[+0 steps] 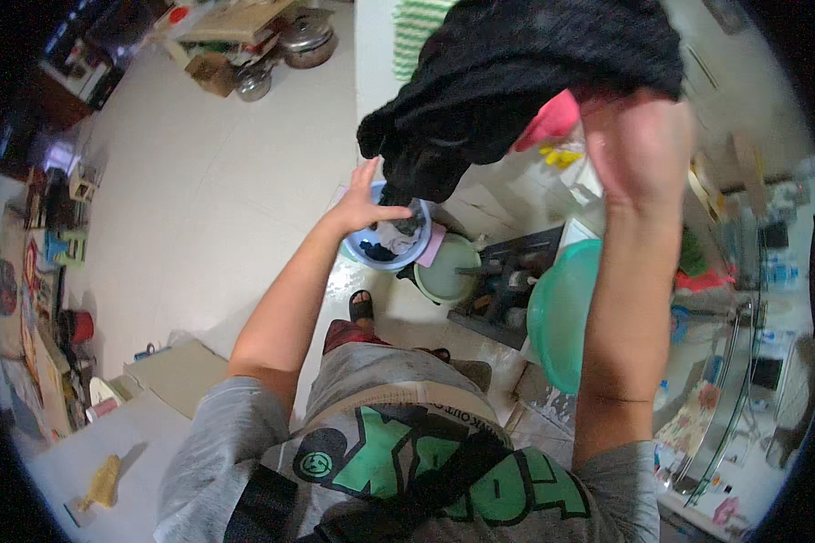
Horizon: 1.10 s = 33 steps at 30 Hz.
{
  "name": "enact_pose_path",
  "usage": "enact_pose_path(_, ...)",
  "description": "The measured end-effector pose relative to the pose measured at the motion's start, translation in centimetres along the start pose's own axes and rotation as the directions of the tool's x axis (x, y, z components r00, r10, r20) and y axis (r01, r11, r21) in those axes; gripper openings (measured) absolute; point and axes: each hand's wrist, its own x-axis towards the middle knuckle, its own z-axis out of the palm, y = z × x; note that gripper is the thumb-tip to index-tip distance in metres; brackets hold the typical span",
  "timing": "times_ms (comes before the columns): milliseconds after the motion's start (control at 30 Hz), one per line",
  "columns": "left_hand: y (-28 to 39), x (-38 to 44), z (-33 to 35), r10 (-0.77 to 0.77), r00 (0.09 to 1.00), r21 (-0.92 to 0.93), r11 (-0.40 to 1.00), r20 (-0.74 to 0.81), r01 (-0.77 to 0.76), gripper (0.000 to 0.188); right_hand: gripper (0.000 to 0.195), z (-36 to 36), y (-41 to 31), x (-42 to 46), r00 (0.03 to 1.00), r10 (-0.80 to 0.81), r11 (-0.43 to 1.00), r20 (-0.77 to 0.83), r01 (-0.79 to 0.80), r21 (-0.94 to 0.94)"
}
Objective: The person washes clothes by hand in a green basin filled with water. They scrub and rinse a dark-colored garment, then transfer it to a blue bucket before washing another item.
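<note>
A black cloth garment [516,81] is lifted high before me and hides part of what lies behind it. My right hand [638,142], blurred, is raised against its right end; the fingers are hidden behind the fabric, so their grip cannot be seen. Below the garment's left end, my left hand [370,203] has its thumb and fingers spread, with nothing held. Under that hand a light blue plastic basin [358,254] on the floor holds dark and pale clothes [397,239]. Beside the basin stands a pale green bucket [448,271] with a pink piece [432,246] at its rim.
A large green basin [564,315] is near my right forearm, beside a dark rack [509,285]. A green and white striped cloth [414,37] lies at the top. Pots [305,41] sit at upper left, and a grey surface [170,380] is at lower left.
</note>
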Motion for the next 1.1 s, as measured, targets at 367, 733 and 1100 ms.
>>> enact_pose_path(367,28.3,2.4,8.9,0.095,0.958,-0.826,0.534,0.272,0.181,0.027,0.028,-10.6,-24.9,-9.6,0.931,-0.329,0.897,-0.155,0.258,-0.359)
enact_pose_path(733,33.8,-1.5,33.3,0.154,0.822,-0.402,0.911,0.549,0.098,0.029,0.055,-31.6,-14.5,-31.0,0.492,0.027,0.576,-0.87,-0.719,-0.389)
enact_pose_path(1100,23.3,-5.0,40.6,-0.186,0.721,0.67,0.573,0.668,-0.473,0.078,0.079,-32.1,-4.5,-36.8,0.606,0.305,-0.39,-0.735,-0.624,-0.677)
